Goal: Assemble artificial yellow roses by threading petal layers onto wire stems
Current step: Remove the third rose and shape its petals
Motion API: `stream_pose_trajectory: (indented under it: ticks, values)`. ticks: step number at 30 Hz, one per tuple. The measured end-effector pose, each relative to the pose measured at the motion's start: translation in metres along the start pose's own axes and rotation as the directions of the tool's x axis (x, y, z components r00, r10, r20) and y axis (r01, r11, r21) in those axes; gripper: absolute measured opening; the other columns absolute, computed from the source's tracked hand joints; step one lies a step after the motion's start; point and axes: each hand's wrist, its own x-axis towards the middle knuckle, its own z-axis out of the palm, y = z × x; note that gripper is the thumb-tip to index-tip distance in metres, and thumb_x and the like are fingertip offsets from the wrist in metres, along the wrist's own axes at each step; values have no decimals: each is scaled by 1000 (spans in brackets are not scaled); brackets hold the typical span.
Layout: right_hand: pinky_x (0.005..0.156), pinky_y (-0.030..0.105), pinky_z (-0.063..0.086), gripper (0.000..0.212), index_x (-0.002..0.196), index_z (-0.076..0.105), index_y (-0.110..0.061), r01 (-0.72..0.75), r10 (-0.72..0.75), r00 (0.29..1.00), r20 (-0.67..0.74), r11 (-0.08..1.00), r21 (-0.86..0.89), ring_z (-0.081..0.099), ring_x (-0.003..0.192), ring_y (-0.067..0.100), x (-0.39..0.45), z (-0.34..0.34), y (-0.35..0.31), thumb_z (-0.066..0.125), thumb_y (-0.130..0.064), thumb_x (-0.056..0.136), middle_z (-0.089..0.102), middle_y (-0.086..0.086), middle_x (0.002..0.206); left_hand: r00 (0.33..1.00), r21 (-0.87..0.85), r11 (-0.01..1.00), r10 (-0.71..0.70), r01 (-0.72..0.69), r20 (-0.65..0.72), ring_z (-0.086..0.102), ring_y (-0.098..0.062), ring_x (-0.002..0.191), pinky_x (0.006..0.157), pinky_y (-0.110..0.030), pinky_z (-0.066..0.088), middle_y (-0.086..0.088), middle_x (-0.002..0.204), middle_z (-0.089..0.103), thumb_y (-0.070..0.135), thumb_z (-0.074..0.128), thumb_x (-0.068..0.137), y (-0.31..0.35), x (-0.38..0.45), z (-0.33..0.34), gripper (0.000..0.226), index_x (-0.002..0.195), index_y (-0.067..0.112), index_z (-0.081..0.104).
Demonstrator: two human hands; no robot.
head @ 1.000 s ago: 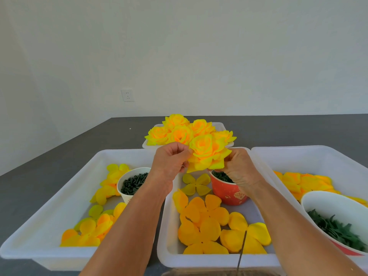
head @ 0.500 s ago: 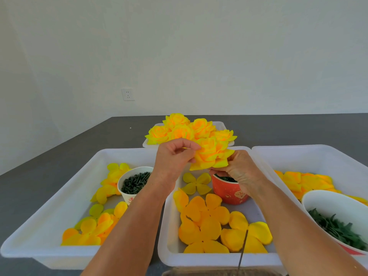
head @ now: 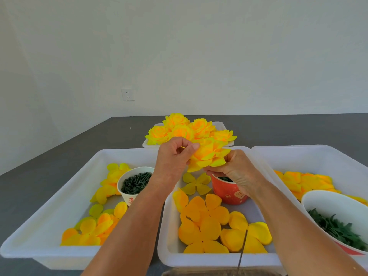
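**Rose held over the middle tray**

At centre frame, both hands are holding a rose (head: 209, 156) above the middle tray (head: 219, 259). Left hand (head: 172, 158) is pinching its petals from the left; right hand (head: 232, 170) is gripping it from underneath. Loose petals (head: 203, 222) are lying in the tray below, finished roses (head: 185, 130) behind.

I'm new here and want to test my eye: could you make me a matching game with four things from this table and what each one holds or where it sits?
Things:
1. red cup
2. white cup
3. rose
4. far tray

Descriptions:
A. holds small dark pieces, in the left tray
B. piled with finished roses
C. held between both hands
D. stands in the middle tray, under the right hand

Pairs: 1-D, 2-A, 3-C, 4-B
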Motion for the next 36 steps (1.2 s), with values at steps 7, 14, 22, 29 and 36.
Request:
stream_pose_trajectory:
  ticks: [7,14,22,29,36]
  values:
    - [58,18,53,3,84,68,-4,-115,125,992,-23,956,270,65,59,10,4,-4,-2,65,-4,83,70,4,68,993,-134,989,44,-59,-114,53,-8,61,51,-19,42,-5,76,63,11,55,92,3,-1,-3,12,92,5,66]
    - [54,17,52,3,84,67,-6,-130,148,988,-37,943,307,66,58,9,5,-6,-2,65,-4,83,70,2,66,987,-10,991,131,-132,-89,52,-9,66,59,-19,42,-1,89,65,8,75,75,8,-4,-1,14,82,18,67]
    - [65,21,55,4,79,70,-11,-47,55,997,-57,990,135,67,61,10,3,-2,0,69,-8,80,71,2,68,968,334,914,249,-231,-13,49,-17,68,59,-12,37,-4,91,57,17,83,66,8,-7,5,18,80,16,71]
    - [59,18,54,6,77,69,-9,-38,44,998,-39,990,139,66,58,10,2,-4,-1,67,-5,81,70,2,66,961,287,919,278,-269,12,52,0,66,58,-10,40,1,92,57,-1,70,78,8,-6,3,14,87,9,73]
    - [61,20,54,3,78,69,-10,-69,74,997,-32,987,144,66,61,11,4,-5,1,69,-8,80,71,4,69,950,279,910,311,-308,37,58,-14,76,71,-16,48,-1,91,60,-15,61,77,5,-4,2,27,91,5,71]
